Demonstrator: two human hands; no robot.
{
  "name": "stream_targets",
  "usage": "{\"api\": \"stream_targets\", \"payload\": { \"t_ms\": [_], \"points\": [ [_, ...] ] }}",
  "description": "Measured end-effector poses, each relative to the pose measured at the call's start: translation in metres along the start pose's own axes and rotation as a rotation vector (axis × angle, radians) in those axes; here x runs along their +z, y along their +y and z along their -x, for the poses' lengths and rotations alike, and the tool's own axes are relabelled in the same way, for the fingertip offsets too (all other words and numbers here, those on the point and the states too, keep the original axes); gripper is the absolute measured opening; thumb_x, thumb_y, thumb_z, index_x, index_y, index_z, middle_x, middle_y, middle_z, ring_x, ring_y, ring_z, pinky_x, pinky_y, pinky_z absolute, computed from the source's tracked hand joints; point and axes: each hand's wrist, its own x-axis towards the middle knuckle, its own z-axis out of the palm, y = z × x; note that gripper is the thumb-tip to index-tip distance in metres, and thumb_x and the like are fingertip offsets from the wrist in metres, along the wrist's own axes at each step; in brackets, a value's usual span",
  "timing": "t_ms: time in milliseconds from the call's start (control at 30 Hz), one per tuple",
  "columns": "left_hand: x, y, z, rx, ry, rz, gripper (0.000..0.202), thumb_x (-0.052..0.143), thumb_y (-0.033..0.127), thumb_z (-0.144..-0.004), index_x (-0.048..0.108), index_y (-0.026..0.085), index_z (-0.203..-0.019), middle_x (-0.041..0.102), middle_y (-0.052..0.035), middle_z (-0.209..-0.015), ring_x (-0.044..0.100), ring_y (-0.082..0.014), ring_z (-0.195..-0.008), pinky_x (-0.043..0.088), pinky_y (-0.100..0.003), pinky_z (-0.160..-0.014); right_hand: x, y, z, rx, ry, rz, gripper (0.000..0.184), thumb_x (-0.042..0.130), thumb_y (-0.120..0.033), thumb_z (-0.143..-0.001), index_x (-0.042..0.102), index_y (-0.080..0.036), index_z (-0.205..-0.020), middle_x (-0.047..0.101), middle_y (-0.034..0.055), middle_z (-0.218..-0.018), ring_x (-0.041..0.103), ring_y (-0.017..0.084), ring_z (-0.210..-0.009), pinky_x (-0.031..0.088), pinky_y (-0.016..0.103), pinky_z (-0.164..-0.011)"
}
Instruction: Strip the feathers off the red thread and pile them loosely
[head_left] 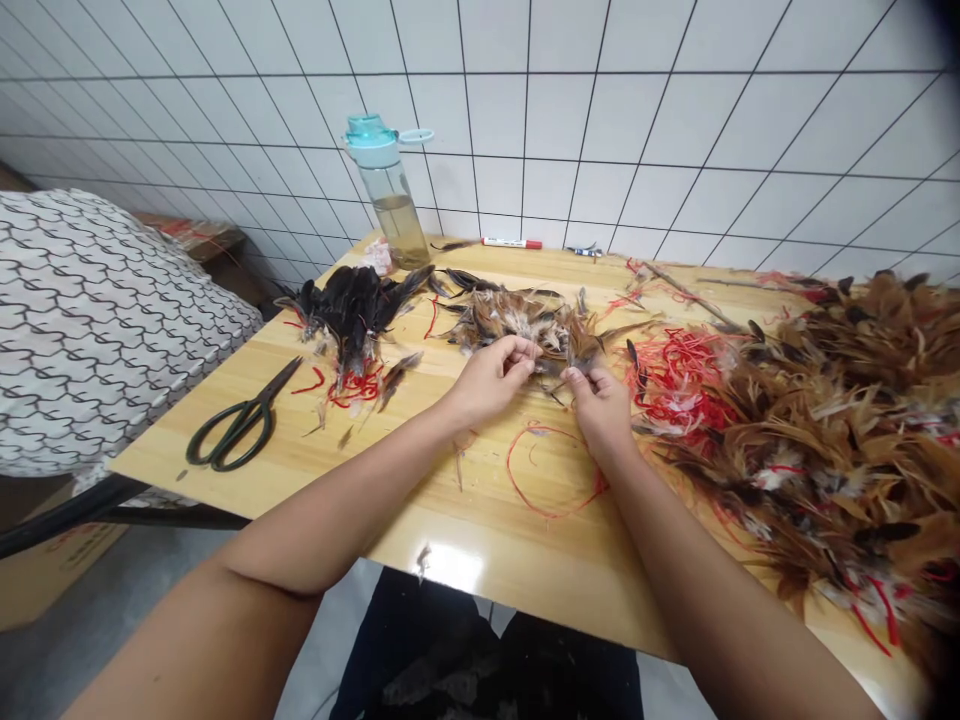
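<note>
My left hand (487, 380) and my right hand (600, 405) meet over the middle of a wooden table (480, 540). Both are closed in a pinch on feathers at the near edge of a small pile of brown feathers (517, 320). A loose loop of red string (551, 470) lies on the table just below my hands. A large heap of brown feathers (832, 440) mixed with red string fills the right side. A bunch of black feathers (352, 305) lies to the left.
Dark-handled scissors (240, 420) lie near the table's left edge. A clear bottle with a teal lid (390, 195) stands at the back by the tiled wall, with a marker pen (512, 243) beside it. A patterned cushion (90, 320) sits left of the table.
</note>
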Motion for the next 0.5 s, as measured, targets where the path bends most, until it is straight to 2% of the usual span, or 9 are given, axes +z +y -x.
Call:
{"api": "stream_targets", "payload": {
  "t_ms": [133,267,500],
  "points": [
    [-0.0021,0.0032,-0.0002,-0.088,-0.044,0.201,0.012,0.057,0.019,-0.083,0.058,0.013,-0.093,0.057,0.0017,-0.074,0.054,-0.0070,-0.065,0.042,-0.019,-0.062,0.0012,0.0011,0.0003,-0.032,-0.008,0.019,0.022,0.059,-0.042,-0.077,0.064,-0.021,-0.070,0.064,0.0032,-0.074,0.056,0.020,-0.075,0.044,0.034,-0.073],
    [-0.0021,0.0074,0.0018,-0.144,-0.052,0.361,0.011,0.062,0.019,-0.080,0.054,0.014,-0.086,0.060,0.0014,-0.070,0.059,-0.0068,-0.064,0.043,-0.018,-0.059,0.0013,-0.0020,0.0026,-0.054,-0.017,0.051,0.020,0.058,-0.038,-0.078,0.061,-0.021,-0.068,0.062,0.0017,-0.071,0.054,0.018,-0.072,0.044,0.033,-0.071],
    [-0.0012,0.0068,0.0028,-0.144,-0.071,0.337,0.013,0.065,0.023,-0.079,0.061,0.012,-0.084,0.065,-0.0015,-0.073,0.061,-0.0086,-0.067,0.045,-0.020,-0.062,0.0039,-0.0080,0.0060,-0.067,-0.062,0.060,0.021,0.059,-0.036,-0.075,0.054,-0.022,-0.060,0.058,0.0007,-0.068,0.052,0.017,-0.069,0.042,0.032,-0.069]
  ]
}}
